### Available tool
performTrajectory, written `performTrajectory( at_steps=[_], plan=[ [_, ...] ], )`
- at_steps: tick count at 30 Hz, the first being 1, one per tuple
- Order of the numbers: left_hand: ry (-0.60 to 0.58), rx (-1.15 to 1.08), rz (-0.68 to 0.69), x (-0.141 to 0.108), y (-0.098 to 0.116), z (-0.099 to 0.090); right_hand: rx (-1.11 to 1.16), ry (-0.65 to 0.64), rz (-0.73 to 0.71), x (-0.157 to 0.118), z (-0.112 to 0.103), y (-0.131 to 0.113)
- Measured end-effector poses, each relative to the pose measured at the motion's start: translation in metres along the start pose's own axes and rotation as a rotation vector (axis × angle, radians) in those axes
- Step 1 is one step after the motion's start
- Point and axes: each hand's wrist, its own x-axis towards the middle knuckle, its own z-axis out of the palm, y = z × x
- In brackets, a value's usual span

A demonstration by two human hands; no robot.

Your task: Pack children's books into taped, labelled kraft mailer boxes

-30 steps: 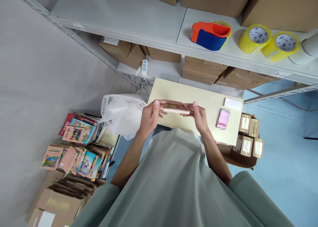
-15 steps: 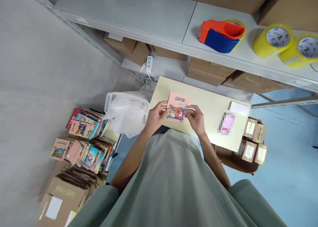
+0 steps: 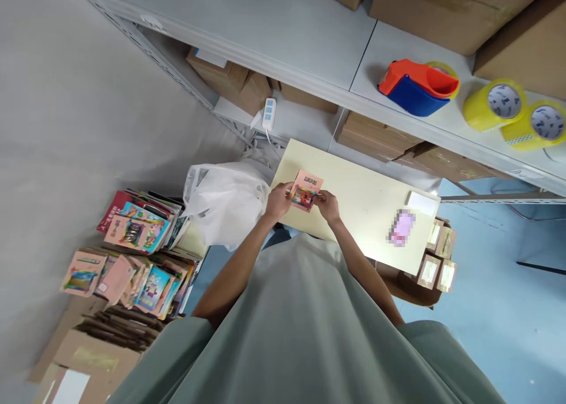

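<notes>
A small pink booklet (image 3: 306, 190) with a colourful picture on its cover is held above the left part of the cream table (image 3: 354, 183). My left hand (image 3: 278, 202) grips the booklet's left edge. At its lower right edge, my right hand (image 3: 328, 207) pinches it between thumb and fingers. On the table's right side lie a pixelated pink and purple item (image 3: 402, 227) and a white flat box (image 3: 422, 203).
White plastic bags (image 3: 225, 200) hang at the table's left. Stacked booklets (image 3: 152, 286) and folded cardboard (image 3: 99, 357) stand at lower left. The shelf (image 3: 247, 20) ahead holds a tape dispenser (image 3: 415, 86) and tape rolls (image 3: 495, 104). Small boxes (image 3: 435, 256) sit right of the table.
Both hands and the booklet have shifted slightly left, and my right hand has come nearer my left. The booklet is more tilted. The camera view has also turned a little.
</notes>
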Motion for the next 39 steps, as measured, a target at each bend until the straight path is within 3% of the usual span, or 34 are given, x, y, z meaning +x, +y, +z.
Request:
performTrajectory(
  at_steps=[6, 11, 15, 21, 24, 26, 29, 32, 35, 39],
  plan=[
    [0.147, -0.198, 0.199, 0.031, 0.010, -0.036, 0.027, 0.132, -0.118, 0.032, 0.009, -0.038],
    [0.158, -0.159, 0.278, 0.016, -0.004, -0.067, -0.028, 0.114, -0.147, 0.024, 0.025, -0.048],
    [0.190, 0.013, 0.248, -0.014, -0.050, -0.105, -0.048, 0.030, -0.145, 0.002, 0.049, -0.047],
    [0.273, 0.236, 0.002, -0.038, -0.158, -0.173, -0.068, -0.047, -0.137, -0.018, 0.094, -0.054],
    [0.239, 0.288, -0.068, -0.037, -0.197, -0.192, -0.061, -0.053, -0.148, -0.020, 0.116, -0.063],
    [0.197, 0.304, -0.064, -0.035, -0.212, -0.198, -0.061, -0.055, -0.161, -0.022, 0.130, -0.069],
    [0.189, 0.294, 0.004, -0.034, -0.216, -0.204, -0.074, -0.055, -0.189, -0.025, 0.148, -0.080],
    [0.259, 0.208, 0.114, -0.033, -0.208, -0.212, -0.111, -0.071, -0.243, -0.033, 0.164, -0.094],
    [0.293, 0.034, 0.205, -0.031, -0.193, -0.225, -0.150, -0.123, -0.301, -0.042, 0.181, -0.110],
    [0.218, -0.263, 0.209, -0.027, -0.172, -0.239, -0.194, -0.179, -0.368, -0.051, 0.202, -0.135]
  ],
)
